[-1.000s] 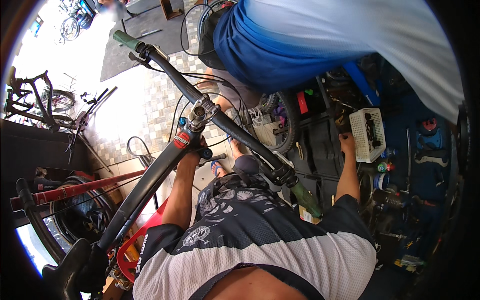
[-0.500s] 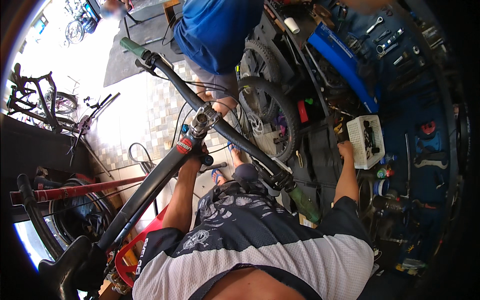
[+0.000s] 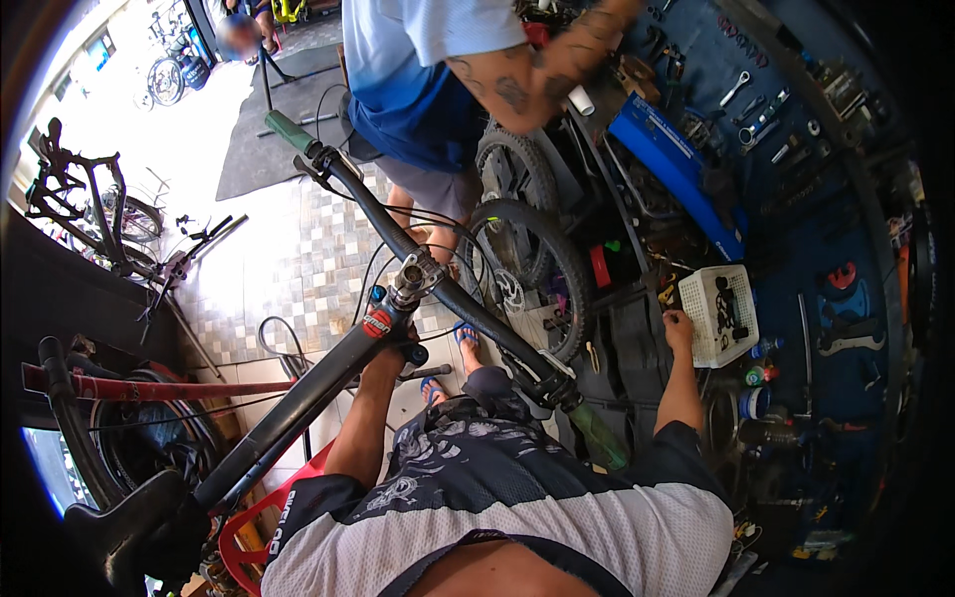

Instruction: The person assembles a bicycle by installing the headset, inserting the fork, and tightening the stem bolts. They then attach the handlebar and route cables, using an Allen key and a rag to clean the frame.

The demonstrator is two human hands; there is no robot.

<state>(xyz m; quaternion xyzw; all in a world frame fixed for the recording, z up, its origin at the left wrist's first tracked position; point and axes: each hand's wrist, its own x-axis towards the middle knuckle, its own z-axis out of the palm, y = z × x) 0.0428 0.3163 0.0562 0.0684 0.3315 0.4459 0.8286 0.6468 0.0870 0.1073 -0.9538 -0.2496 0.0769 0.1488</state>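
A black bicycle frame [image 3: 288,428] slants up from the lower left to its stem [image 3: 413,279] and a black handlebar [image 3: 383,214] with green grips. My left hand [image 3: 390,350] is at the head tube, under the frame; its fingers are mostly hidden behind it. Out to the right, my right hand [image 3: 678,326] is closed beside a white plastic basket [image 3: 703,343] holding small dark parts. The fingers are curled together at the bench edge, and what they hold, if anything, is too small to make out.
A co-worker in a blue and white shirt [image 3: 413,109] stands ahead beside bicycle wheels [image 3: 532,269]. A blue tray [image 3: 676,169] and wrenches [image 3: 734,90] lie along the right-hand bench. A red frame tube [image 3: 159,383] is at left, above a red plastic chair [image 3: 239,542].
The whole view has shifted slightly. The co-worker has moved, with an arm now stretched to the right over the bench. My hands keep about the same places by the frame and the basket.
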